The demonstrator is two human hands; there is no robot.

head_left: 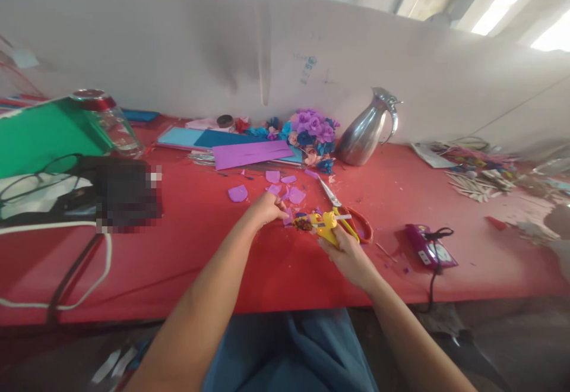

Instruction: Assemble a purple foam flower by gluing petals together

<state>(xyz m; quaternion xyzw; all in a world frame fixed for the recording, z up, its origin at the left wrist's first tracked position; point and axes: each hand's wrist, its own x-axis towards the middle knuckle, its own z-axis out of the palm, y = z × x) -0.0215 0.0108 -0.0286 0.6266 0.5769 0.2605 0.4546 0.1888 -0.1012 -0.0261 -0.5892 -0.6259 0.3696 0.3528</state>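
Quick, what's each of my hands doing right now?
Left hand: closed on a purple piece.
Right hand: closed around the yellow glue gun.

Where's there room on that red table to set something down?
The red table looks bare between the white cable and left forearm, and between the steel jug and purple device. Crowded: around the left hand (purple pieces), right hand (scissors), and at the back (flowers, sheets).

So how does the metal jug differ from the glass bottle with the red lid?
The jug is shiny, opaque metal, while the bottle is see-through. The jug has a side handle; the bottle shows none. The jug stands beside the purple flowers, the bottle near the green sheet. Both are on the red table.
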